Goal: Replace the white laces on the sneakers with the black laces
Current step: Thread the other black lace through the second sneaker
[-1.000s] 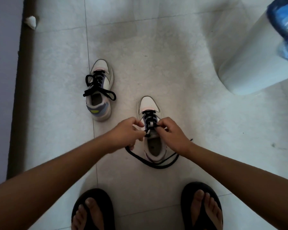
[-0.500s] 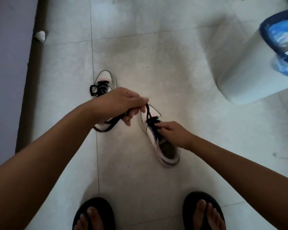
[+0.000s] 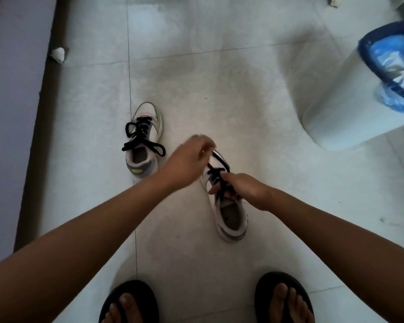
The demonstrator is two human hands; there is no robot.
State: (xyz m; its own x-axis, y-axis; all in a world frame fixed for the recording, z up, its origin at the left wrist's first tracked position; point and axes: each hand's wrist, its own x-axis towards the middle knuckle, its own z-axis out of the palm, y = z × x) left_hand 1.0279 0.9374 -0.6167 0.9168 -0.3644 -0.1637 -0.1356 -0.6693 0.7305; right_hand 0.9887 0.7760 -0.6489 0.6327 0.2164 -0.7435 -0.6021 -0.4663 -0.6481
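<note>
Head view looks down at a pale tiled floor [image 3: 219,89], and we see two sneakers on it. Far and to the left stands the left sneaker [image 3: 144,141], already laced in black with a bow on top. Nearer and to the right is the right sneaker [image 3: 226,199], tilted, with its toe pointing far and left. We cannot tell if it rests on the floor or is lifted.

Our right hand [image 3: 245,190] is closed on the black lace [image 3: 217,178] at the middle of this sneaker; the fingers hide the eyelets below them. Our left hand [image 3: 189,159] is over the toe and blurred. Its fingers are curled together near a thin lace end, but we cannot tell for sure if they pinch it.

No white lace shows clearly on either sneaker.

At the near edge, two feet in black sandals [image 3: 285,299] are cut off by the frame. At the far right a white bin [image 3: 336,101] with a blue liner is partly cut off; its contents are hard to make out. A small white scrap [image 3: 58,54] lies by the dark baseboard at the far left.
</note>
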